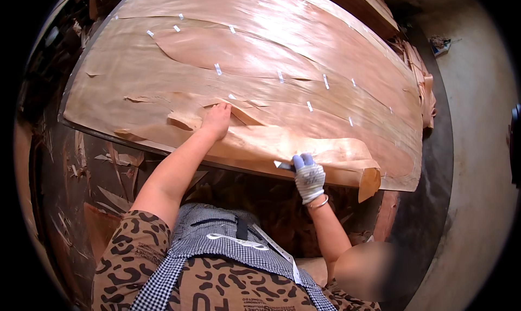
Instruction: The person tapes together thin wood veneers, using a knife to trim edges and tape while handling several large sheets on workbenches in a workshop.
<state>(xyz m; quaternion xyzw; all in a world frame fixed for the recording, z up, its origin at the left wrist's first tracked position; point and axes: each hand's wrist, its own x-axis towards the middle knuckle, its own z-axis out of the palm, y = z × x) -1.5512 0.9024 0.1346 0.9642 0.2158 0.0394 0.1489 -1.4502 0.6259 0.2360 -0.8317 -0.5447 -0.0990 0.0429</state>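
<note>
A thin, wavy strip of wood veneer lies along the near edge of a large veneer-covered panel. Its right end curls down over the edge. My bare left hand has its fingers closed on a raised, torn fold of this veneer, left of the middle; the fingertips are partly hidden. At the near edge, my right hand, in a white glove with blue-grey fingertips, grips a flat blade. The blade's pale tip points left, close to the strip; whether it touches cannot be made out.
Small white tape pieces join seams across the panel. Veneer scraps litter the dark floor at the left. Folded veneer sheets hang beyond the panel's right side, near a pale floor. A small pile of debris lies farther back.
</note>
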